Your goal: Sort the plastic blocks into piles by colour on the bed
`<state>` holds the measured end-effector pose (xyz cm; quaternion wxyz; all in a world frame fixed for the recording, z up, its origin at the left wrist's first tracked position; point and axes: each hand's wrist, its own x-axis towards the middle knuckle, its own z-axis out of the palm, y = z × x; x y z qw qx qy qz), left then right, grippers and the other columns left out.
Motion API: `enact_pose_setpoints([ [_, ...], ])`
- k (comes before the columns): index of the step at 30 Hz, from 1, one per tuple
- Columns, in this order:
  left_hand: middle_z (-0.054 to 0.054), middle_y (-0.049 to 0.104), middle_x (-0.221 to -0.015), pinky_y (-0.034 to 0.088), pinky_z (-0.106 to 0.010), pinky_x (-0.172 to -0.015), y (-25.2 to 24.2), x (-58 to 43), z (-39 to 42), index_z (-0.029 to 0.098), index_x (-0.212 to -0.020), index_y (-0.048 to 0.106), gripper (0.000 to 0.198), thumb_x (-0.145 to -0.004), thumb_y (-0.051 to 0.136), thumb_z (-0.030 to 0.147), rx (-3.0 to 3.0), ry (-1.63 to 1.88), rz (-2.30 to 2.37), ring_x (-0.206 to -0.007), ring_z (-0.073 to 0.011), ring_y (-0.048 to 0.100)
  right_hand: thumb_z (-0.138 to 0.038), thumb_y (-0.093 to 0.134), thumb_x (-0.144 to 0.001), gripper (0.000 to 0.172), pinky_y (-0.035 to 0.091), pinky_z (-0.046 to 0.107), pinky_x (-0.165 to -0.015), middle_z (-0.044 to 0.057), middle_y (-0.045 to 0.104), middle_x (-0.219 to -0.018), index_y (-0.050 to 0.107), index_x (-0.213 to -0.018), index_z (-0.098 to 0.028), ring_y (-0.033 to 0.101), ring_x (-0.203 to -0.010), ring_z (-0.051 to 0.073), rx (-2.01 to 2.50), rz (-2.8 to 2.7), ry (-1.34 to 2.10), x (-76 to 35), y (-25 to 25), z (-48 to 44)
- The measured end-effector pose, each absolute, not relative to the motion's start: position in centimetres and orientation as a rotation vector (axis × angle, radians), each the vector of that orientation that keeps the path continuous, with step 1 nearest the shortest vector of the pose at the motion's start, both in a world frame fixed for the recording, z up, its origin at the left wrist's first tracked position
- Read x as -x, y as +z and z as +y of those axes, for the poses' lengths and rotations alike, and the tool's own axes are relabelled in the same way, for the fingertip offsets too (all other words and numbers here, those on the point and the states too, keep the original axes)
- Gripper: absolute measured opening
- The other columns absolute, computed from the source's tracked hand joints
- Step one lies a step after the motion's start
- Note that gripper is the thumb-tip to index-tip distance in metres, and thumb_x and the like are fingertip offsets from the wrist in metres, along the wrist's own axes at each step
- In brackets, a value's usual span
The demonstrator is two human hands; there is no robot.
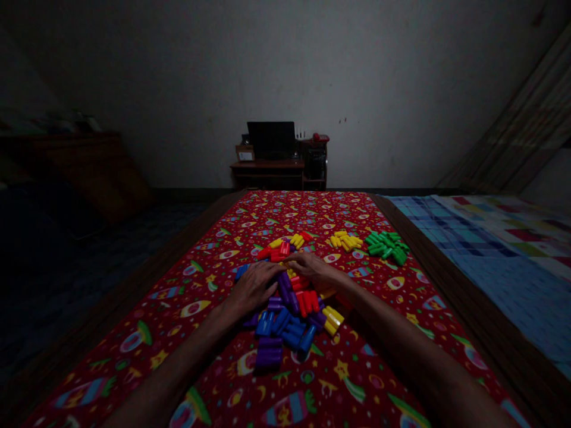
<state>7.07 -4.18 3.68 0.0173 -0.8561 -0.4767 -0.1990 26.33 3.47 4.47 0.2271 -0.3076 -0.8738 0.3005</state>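
Observation:
A mixed heap of plastic toy pieces, shaped like joined tubes, lies on the red patterned cloth [196, 333]. Over its left side rests my left hand [257, 285], fingers loosely stretched out near a purple piece [284, 287]. My right hand [314, 270] reaches across from the right, its fingers extended above red and yellow pieces; its fingertips come close to my left hand's. What lies under both palms is hidden. Closer to me are red pieces [307, 302], blue pieces [282, 324], a purple piece [269, 353] and a yellow piece [332, 321].
Right of the heap sit a group of yellow pieces [345, 241] and a group of green pieces [386, 246]. Beyond the cloth stands a low desk [267, 169] with a dark monitor [271, 139]. Blue checked bedding [482, 273] spreads at right; a wooden cabinet [75, 172] is at left.

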Motion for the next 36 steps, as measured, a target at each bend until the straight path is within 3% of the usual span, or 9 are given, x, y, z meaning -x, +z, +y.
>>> enact_pose_setpoints([
  [4, -0.008, 0.067, -0.114, 0.048, -0.040, -0.095, 3.6, -7.0, -4.0, 0.021, -0.119, 0.060, 0.036, -0.084, 0.050, 0.015, 2.680, -0.702, -1.466, -0.108, -0.0225, 0.060, -0.011, 0.055, -0.076, 0.030, 0.044, 0.021, -0.059, 0.002, 0.070, -0.077, 0.073, -0.101, -0.014, 0.059, -0.064, 0.011, 0.936, -2.148, 1.080, -26.7, 4.0, 4.6],
  [9, -0.009, 0.063, -0.124, 0.045, -0.042, -0.101, 3.8, -7.2, -3.8, 0.020, -0.114, 0.064, 0.033, -0.091, 0.041, 0.019, 2.654, -0.861, -1.456, -0.118, -0.0220, 0.055, -0.015, 0.055, -0.075, 0.025, 0.049, 0.025, -0.069, 0.004, 0.073, -0.085, 0.074, -0.091, -0.017, 0.065, -0.075, 0.016, 1.117, -1.871, 0.734, -30.5, 5.3, 7.0],
  [15, -0.006, 0.061, -0.130, 0.026, -0.051, -0.115, 4.0, -9.1, -4.5, 0.024, -0.131, 0.052, 0.037, -0.096, 0.043, 0.030, 2.809, -0.733, -1.407, -0.124, -0.0209, 0.052, -0.022, 0.052, -0.080, 0.028, 0.049, 0.032, -0.083, 0.009, 0.074, -0.097, 0.074, -0.097, -0.016, 0.067, -0.090, 0.021, 1.353, -1.818, 0.314, -36.5, 6.1, 8.7],
  [18, -0.008, 0.066, -0.121, 0.036, -0.047, -0.110, 3.8, -9.7, -4.7, 0.022, -0.125, 0.057, 0.036, -0.091, 0.052, 0.031, 2.847, -0.799, -1.437, -0.115, -0.0212, 0.058, -0.022, 0.052, -0.082, 0.028, 0.048, 0.034, -0.087, 0.010, 0.073, -0.101, 0.073, -0.098, -0.015, 0.067, -0.094, 0.023, 1.447, -1.847, 0.233, -37.6, 6.0, 8.8],
  [22, -0.007, 0.069, -0.111, 0.052, -0.037, -0.090, 4.8, -9.9, -4.7, 0.022, -0.116, 0.064, 0.034, -0.083, 0.060, 0.027, 2.784, -1.045, -1.682, -0.102, -0.0218, 0.064, -0.021, 0.050, -0.084, 0.029, 0.048, 0.034, -0.088, 0.011, 0.073, -0.101, 0.073, -0.100, -0.015, 0.067, -0.095, 0.023, 1.436, -1.793, 0.177, -37.2, 6.9, 8.4],
  [29, -0.004, 0.074, -0.093, 0.056, -0.034, -0.077, 6.3, -10.4, -4.5, 0.020, -0.106, 0.067, 0.037, -0.073, 0.068, 0.037, 2.365, -1.769, -2.057, -0.082, -0.0198, 0.069, -0.029, 0.053, -0.088, 0.025, 0.048, 0.024, -0.071, 0.005, 0.074, -0.092, 0.073, -0.100, -0.018, 0.067, -0.084, 0.017, 0.757, -2.282, 0.877, -30.6, 8.8, 2.8],
  [33, -0.005, 0.074, -0.090, 0.058, -0.034, -0.073, 5.8, -10.2, -4.2, 0.018, -0.102, 0.066, 0.047, -0.069, 0.070, 0.050, 2.381, -2.001, -2.114, -0.082, -0.0212, 0.070, -0.017, 0.055, -0.083, 0.020, 0.041, 0.020, -0.063, 0.003, 0.071, -0.080, 0.073, -0.093, -0.015, 0.060, -0.068, 0.012, 0.761, -2.404, 0.700, -28.7, 8.7, 1.0],
  [36, -0.007, 0.074, -0.095, 0.058, -0.036, -0.076, 5.4, -9.8, -4.1, 0.018, -0.105, 0.066, 0.043, -0.075, 0.065, 0.048, 2.457, -1.981, -2.085, -0.085, -0.0224, 0.070, -0.009, 0.054, -0.077, 0.022, 0.037, 0.020, -0.060, 0.003, 0.069, -0.074, 0.074, -0.086, -0.013, 0.057, -0.065, 0.011, 0.960, -2.378, 0.622, -30.1, 8.8, 2.4],
])
